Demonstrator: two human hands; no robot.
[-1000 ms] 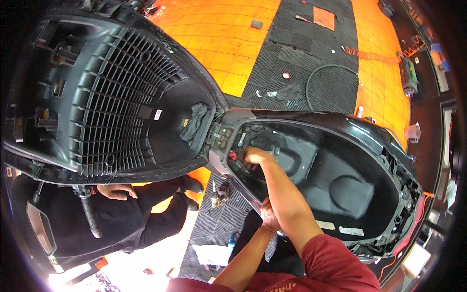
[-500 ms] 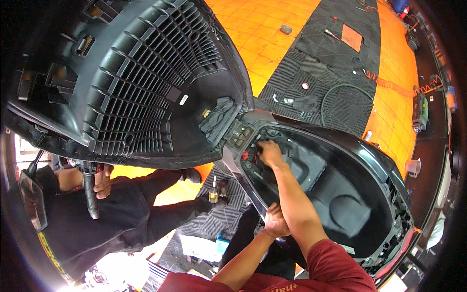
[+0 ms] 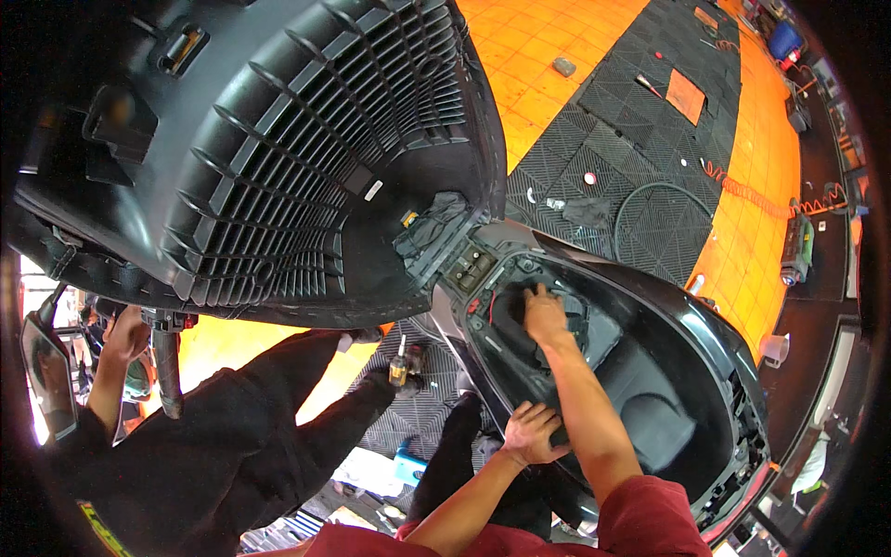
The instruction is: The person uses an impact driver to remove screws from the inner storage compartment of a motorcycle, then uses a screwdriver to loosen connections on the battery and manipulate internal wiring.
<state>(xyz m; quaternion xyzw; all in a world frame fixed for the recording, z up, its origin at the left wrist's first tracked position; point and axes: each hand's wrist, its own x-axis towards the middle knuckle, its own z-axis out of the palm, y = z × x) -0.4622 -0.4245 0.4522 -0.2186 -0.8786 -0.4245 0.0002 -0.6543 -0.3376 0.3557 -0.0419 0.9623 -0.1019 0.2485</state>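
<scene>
A scooter's black under-seat storage compartment (image 3: 640, 357) lies open in front of me, with its seat (image 3: 278, 176) tilted up at the left, ribbed underside showing. My right hand (image 3: 546, 316) reaches into the compartment's front end, fingers bent downward at a dark part that I cannot make out. Just left of it a bit of red (image 3: 473, 305) shows near the inner wall. My left hand (image 3: 533, 433) is closed over the near rim of the compartment, its fingers bent over the edge and partly hidden.
Another person in dark clothes (image 3: 204, 427) stands at the left beside the handlebar grip (image 3: 167, 371). A small bottle (image 3: 399, 366) stands by that person's foot. Across the floor lie an orange coiled hose (image 3: 742, 190), a black hoop (image 3: 664, 190) and a stone-like block (image 3: 563, 67).
My right hand has moved from beside the red bit a little rightward and deeper into the compartment. My left hand's fingers have shifted on the rim. The other person's hand has left the handlebar grip.
</scene>
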